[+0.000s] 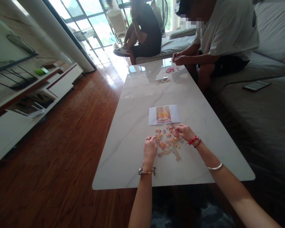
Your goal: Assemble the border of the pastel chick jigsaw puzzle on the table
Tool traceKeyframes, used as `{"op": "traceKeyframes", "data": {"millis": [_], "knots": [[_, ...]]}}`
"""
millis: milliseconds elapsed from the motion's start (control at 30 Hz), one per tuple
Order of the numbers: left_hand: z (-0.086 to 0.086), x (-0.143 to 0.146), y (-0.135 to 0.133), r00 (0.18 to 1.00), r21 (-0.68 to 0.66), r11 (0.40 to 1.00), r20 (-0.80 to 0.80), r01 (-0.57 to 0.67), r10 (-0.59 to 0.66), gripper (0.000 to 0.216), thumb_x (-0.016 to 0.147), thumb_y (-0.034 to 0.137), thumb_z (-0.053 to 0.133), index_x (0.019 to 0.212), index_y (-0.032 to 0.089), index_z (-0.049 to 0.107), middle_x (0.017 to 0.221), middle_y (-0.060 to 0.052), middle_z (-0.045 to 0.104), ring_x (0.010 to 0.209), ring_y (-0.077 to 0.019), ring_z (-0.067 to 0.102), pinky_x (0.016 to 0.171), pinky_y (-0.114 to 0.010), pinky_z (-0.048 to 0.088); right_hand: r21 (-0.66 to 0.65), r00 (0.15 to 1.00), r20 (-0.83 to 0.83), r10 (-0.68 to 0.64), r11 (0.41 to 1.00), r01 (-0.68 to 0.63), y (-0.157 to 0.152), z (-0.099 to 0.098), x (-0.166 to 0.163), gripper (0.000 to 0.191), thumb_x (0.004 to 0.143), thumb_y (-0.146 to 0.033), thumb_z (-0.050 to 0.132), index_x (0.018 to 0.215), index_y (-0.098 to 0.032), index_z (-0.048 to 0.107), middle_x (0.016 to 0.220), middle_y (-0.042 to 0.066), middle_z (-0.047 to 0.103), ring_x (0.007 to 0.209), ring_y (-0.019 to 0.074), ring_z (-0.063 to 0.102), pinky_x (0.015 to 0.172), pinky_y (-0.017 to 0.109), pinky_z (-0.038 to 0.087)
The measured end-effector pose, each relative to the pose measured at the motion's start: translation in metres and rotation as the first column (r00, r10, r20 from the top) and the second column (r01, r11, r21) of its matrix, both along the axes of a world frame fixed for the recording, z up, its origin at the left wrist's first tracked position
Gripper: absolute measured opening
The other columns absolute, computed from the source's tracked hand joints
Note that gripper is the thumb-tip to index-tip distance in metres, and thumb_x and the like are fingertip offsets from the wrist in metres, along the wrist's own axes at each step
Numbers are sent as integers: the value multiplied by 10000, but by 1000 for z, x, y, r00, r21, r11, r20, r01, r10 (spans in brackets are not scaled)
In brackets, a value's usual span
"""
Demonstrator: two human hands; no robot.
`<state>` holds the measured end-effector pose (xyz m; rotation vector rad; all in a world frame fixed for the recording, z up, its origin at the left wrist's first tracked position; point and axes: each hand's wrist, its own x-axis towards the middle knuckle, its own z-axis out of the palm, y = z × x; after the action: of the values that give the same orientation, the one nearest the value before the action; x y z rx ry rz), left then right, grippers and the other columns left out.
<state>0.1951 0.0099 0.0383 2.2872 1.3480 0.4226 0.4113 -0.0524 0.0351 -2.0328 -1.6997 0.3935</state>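
Toward the near edge of the white surface (125,142), the left hand (150,148) and right hand (185,132) are curling, fingers narrowed, at either side of the puzzle pieces (167,141), though I can't tell whether either is gripping one. A joined-looking strip (177,154) is lying just nearer that edge, so a low-sweeping wrist could be knocking it apart.

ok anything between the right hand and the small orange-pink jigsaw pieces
Nothing visible: the right hand, wearing red bracelets, is at the small orange-pink jigsaw pieces; the white paper picture sheet lies beyond them.
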Motion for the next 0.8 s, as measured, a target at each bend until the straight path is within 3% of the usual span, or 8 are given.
{"op": "traceKeyframes", "data": {"millis": [267, 400, 567, 700, 800], "knots": [[4, -11, -6, 997, -17, 998, 42, -63, 63, 247, 750, 146, 481, 970, 168, 589, 946, -70, 566, 803, -145, 557, 777, -279, 435, 5, 986, -111, 127, 992, -127, -27, -5, -25, 126, 704, -155, 592, 813, -181, 649, 875, 41, 565, 787, 118, 551, 734, 208, 422], [4, -13, -8, 987, -34, 990, 73, -139, 141, 248, 744, 142, 477, 963, 154, 593, 943, -76, 570, 833, -159, 558, 785, -291, 438, -41, 997, -67, -26, 999, 23, -24, -1, -34, 116, 741, -195, 559, 818, -172, 643, 868, 51, 569, 780, 125, 549, 731, 214, 413], [5, -5, -8, 986, -57, 991, 111, -118, 124, 234, 743, 151, 479, 940, 160, 603, 932, -76, 575, 835, -163, 561, 783, -299, 443, -88, 987, -12, -159, 984, 158, -9, 7, -25, 147, 761, -230, 537, 829, -168, 652, 844, 63, 582, 746, 130, 551, 716, 215, 401], [0, -12, -17, 970, -65, 984, 167, -168, 177, 240, 739, 160, 473, 944, 153, 597, 913, -72, 583, 785, -162, 569, 773, -323, 452, -62, 954, -37, -296, 954, 294, -3, 5, -24, 160, 732, -200, 556, 862, -163, 642, 848, 52, 588, 754, 127, 555, 704, 208, 404], [-5, -21, -26, 954, -89, 977, 216, -191, 206, 233, 739, 166, 464, 930, 151, 598, 905, -71, 583, 761, -158, 573, 763, -328, 460, -30, 944, -57, -326, 945, 325, -2, -2, -27, 178, 730, -167, 535, 877, -162, 635, 852, 49, 588, 765, 126, 556, 704, 207, 407]]}}
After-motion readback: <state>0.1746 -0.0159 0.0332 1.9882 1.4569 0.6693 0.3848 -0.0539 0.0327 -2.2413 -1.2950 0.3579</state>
